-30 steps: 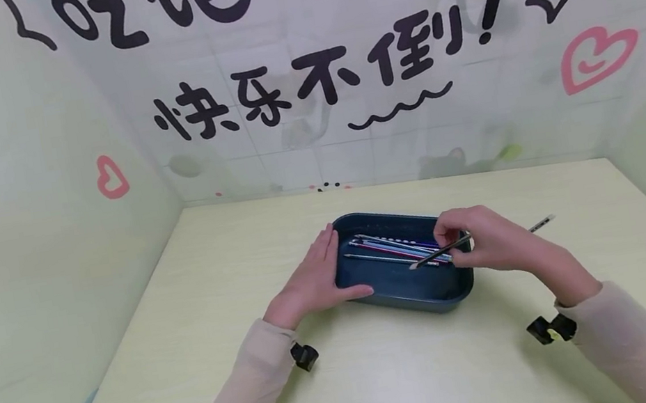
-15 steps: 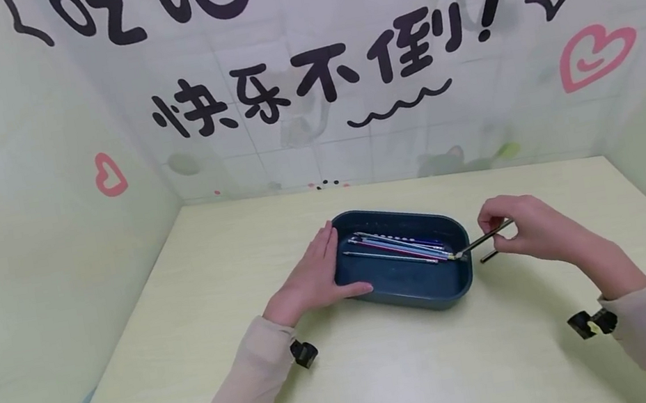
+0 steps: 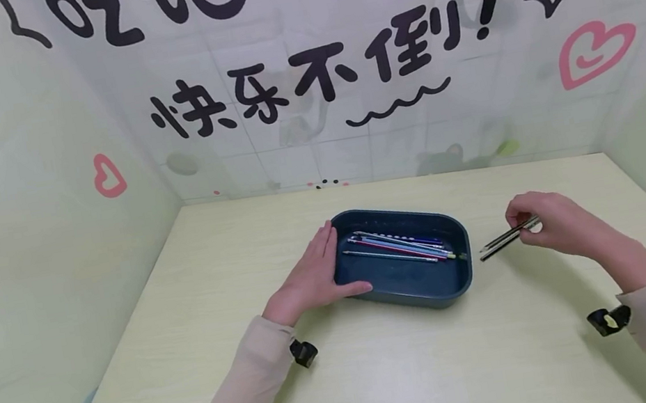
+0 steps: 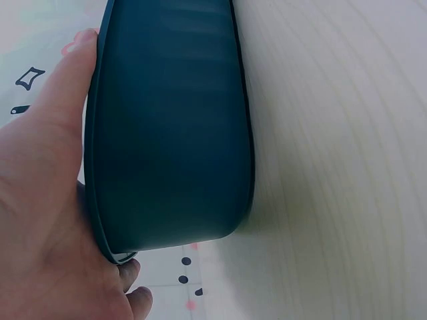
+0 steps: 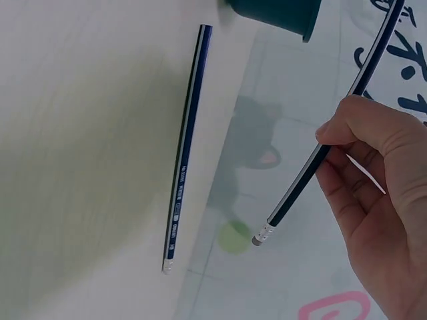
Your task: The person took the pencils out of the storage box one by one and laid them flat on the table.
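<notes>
A dark teal plastic box stands on the table with several pencils lying inside. My left hand rests against its left end, fingers straight along the rim and thumb over the near edge. The left wrist view shows the box's side wall beside that hand. Right of the box, my right hand pinches a dark striped pencil between thumb and fingers, its eraser end free. Below it a similar blue striped pencil lies on the table.
The pale wooden table meets a wall sheet with large black lettering behind the box. Light side panels border the table left and right. A black band device is on the right wrist.
My right hand has moved right, drawing the held pencil out from over the box to above the table pencil. The left hand stays on the box.
</notes>
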Action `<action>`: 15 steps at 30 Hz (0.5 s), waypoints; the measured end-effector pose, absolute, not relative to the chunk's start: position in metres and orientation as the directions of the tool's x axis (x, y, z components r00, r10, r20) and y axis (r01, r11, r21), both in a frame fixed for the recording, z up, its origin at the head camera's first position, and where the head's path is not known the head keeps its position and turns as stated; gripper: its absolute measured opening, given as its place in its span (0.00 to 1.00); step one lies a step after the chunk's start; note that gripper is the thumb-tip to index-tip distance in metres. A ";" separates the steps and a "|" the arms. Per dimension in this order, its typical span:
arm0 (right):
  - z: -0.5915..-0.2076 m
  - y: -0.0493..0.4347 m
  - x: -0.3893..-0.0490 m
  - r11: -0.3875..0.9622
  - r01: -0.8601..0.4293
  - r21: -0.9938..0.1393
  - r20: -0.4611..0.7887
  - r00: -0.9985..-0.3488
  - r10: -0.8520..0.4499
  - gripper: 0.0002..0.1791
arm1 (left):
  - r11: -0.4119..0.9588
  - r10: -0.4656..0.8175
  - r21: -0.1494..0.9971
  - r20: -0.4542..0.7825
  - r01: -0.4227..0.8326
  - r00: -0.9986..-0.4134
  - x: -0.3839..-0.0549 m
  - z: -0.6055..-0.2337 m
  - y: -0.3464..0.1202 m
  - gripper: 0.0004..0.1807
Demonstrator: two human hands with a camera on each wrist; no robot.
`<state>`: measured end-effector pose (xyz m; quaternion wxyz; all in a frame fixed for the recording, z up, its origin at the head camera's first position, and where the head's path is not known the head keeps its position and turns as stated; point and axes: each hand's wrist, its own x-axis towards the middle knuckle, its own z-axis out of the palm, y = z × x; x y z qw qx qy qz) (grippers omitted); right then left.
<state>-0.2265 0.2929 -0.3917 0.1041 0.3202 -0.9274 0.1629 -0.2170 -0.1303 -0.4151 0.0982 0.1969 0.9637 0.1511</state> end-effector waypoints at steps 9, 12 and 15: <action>-0.407 0.309 -0.233 0.755 -0.610 -0.240 0.273 -0.789 -0.551 0.19 | 0.874 0.411 0.338 -0.131 0.349 -0.902 -0.217 -0.415 -0.131 0.69; -0.411 0.314 -0.235 0.758 -0.609 -0.233 0.271 -0.789 -0.551 0.19 | 0.875 0.409 0.337 -0.128 0.348 -0.903 -0.217 -0.416 -0.130 0.69; -0.415 0.318 -0.236 0.765 -0.604 -0.225 0.260 -0.794 -0.550 0.19 | 0.874 0.411 0.337 -0.124 0.351 -0.903 -0.217 -0.417 -0.130 0.69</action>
